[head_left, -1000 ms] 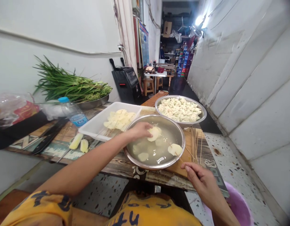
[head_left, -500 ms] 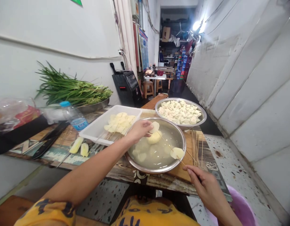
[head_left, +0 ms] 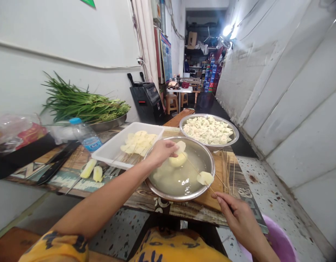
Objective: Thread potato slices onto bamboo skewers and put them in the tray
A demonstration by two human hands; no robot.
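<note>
Over the metal basin of water (head_left: pixel 181 198), my left hand (head_left: pixel 162 153) pinches a pale round slice (head_left: pixel 180 147) at the tip of a thin wooden skewer (head_left: pixel 191 164). My right hand (head_left: pixel 234 211) grips the skewer's lower end, beyond the basin's right rim. A second slice (head_left: pixel 205 178) is threaded on the skewer nearer my right hand. More pale pieces lie under the cloudy water, and a larger one (head_left: pixel 178 159) shows just below my left fingers. Left of the basin, a white tray (head_left: pixel 102 154) holds skewered slices (head_left: pixel 139 142).
Loose skewers (head_left: pixel 228 171) lie on a wooden board (head_left: pixel 208 198) at the right. Behind the basin is a bowl of white florets (head_left: pixel 208 130). Leftward are a bottle (head_left: pixel 87 136), a knife (head_left: pixel 57 163), yellowish pieces (head_left: pixel 88 168) and green stalks (head_left: pixel 80 103).
My left hand and its slice have shifted very slightly right. The pieces under the water look less distinct, and the ripples differ. My right hand has barely moved.
</note>
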